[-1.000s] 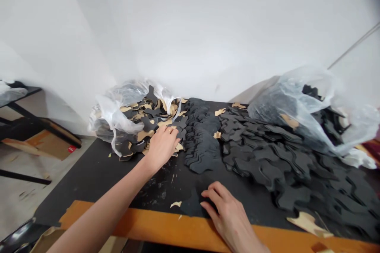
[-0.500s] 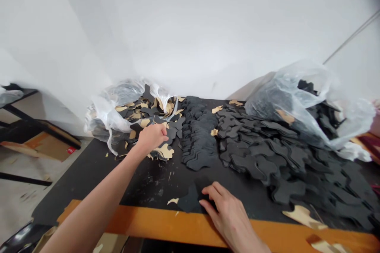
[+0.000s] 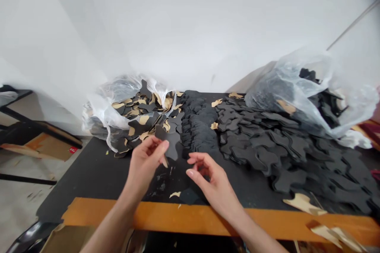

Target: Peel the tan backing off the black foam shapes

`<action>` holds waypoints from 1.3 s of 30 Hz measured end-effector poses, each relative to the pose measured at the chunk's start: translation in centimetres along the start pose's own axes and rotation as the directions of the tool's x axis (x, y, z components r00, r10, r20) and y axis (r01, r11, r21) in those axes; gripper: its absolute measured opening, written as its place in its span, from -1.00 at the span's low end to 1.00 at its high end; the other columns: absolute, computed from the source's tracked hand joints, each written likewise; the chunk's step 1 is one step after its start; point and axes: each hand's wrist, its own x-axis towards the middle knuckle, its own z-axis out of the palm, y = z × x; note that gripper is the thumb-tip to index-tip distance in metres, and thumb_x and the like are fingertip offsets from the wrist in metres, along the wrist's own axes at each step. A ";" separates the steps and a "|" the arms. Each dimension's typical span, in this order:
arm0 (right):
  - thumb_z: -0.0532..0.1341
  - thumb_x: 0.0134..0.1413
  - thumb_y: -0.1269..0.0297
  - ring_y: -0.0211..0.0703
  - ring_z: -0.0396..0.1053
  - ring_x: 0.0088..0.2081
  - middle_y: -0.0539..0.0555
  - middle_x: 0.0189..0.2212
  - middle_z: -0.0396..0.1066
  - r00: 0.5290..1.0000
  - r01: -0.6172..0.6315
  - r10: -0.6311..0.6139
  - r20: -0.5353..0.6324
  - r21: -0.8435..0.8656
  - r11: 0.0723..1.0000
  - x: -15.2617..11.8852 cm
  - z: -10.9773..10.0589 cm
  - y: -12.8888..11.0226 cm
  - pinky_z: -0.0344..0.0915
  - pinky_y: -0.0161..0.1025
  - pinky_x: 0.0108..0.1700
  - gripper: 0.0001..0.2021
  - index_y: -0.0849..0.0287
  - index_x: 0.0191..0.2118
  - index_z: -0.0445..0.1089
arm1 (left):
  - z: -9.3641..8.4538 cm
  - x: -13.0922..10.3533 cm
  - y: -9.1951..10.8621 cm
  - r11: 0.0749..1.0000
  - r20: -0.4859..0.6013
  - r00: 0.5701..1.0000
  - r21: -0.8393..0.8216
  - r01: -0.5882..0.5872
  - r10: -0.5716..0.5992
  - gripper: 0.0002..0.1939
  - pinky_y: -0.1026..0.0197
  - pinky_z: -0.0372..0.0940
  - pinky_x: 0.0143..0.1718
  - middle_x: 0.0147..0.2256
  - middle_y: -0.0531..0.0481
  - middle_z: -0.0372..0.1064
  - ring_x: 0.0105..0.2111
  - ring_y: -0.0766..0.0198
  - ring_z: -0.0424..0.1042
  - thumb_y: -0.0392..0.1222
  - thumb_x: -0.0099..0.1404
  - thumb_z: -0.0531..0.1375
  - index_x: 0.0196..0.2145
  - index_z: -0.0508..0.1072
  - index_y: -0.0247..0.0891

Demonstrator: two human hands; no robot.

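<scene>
My left hand (image 3: 147,158) pinches a dark grey, wavy-edged flat piece (image 3: 172,143) between thumb and fingers, held up over the table. To its right, my right hand (image 3: 212,180) is open, its fingers curled but apart, with nothing visible in them. A single black flat piece (image 3: 188,196) lies near the front edge, with a tan scrap (image 3: 175,194) beside it. Behind my hands runs a long row of overlapping black pieces (image 3: 196,122). Behind my left hand is a heap of mixed dark and tan pieces (image 3: 142,104), spilling from a clear plastic bag (image 3: 103,106).
Stacks of dark wavy pieces (image 3: 261,146) cover the table's right side. Another clear plastic bag (image 3: 285,87) with dark pieces stands behind them. Tan scraps (image 3: 305,203) lie near the orange front edge (image 3: 166,217). A white wall (image 3: 208,27) rises behind, and a black shelf (image 3: 38,122) stands left.
My left hand has come back from the heap toward the middle, now with a dark flat piece in it. My right hand has lifted off the black piece near the edge and moved forward.
</scene>
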 end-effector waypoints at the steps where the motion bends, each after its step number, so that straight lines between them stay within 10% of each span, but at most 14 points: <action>1: 0.27 0.14 0.17 -0.21 0.36 -0.27 0.06 -0.20 0.43 1.000 -0.009 0.009 0.000 0.107 0.994 0.4 0.5 -0.3 0.32 -0.30 -0.23 -0.72 0.14 -0.05 0.37 | 0.7 -1.3 -0.1 0.995 0.029 0.998 -0.078 0.054 -0.052 -0.71 0.40 0.11 -0.59 -0.65 0.20 0.19 -0.65 0.45 0.17 -0.01 0.26 0.23 -0.46 0.30 -0.24; 6: 0.25 0.17 0.08 -0.30 0.26 -0.43 -0.05 -0.49 0.31 0.993 -0.112 0.097 0.062 0.336 0.935 0.0 0.9 -0.4 0.31 -0.34 -0.32 -0.74 0.20 -0.35 0.39 | 2.4 -5.8 -1.7 0.946 0.284 0.937 -0.193 0.262 -0.202 -0.71 0.36 0.21 -0.58 -0.55 0.09 0.34 -0.59 0.37 0.29 0.01 0.23 0.25 -0.25 0.44 -0.29; 12: 0.29 0.11 -0.01 -0.35 0.19 -0.52 -0.09 -0.51 0.21 0.949 -0.280 0.230 0.216 0.237 0.930 -2.2 -0.8 0.3 0.32 -0.40 -0.53 -0.67 0.20 -0.36 0.40 | -0.1 -5.3 -1.8 0.961 0.374 0.910 -0.128 0.243 -0.181 -0.76 0.29 0.30 -0.33 -0.34 -0.01 0.46 -0.38 0.29 0.39 -0.06 0.22 0.26 -0.23 0.51 -0.25; 27: 0.26 0.17 0.17 -0.38 0.18 -0.52 -0.07 -0.46 0.22 0.892 -0.303 0.280 0.354 0.010 0.953 -4.0 -2.5 0.7 0.20 -0.46 -0.57 -0.81 0.17 -0.38 0.48 | -0.1 -4.5 -1.1 0.944 0.722 0.611 0.211 0.253 -0.324 -0.84 0.36 0.08 -0.49 -0.56 0.10 0.34 -0.53 0.37 0.24 -0.18 0.21 0.22 -0.41 0.58 -0.26; 39: 0.25 0.18 0.18 -0.38 0.18 -0.53 -0.06 -0.45 0.28 0.876 -0.297 0.285 0.389 -0.029 0.954 -4.0 -2.8 1.0 0.17 -0.45 -0.55 -0.82 0.16 -0.36 0.48 | -0.2 -4.7 -1.1 0.951 0.719 0.623 0.235 0.201 -0.309 -0.82 0.35 0.08 -0.47 -0.51 0.08 0.40 -0.49 0.34 0.26 -0.13 0.23 0.23 -0.38 0.62 -0.23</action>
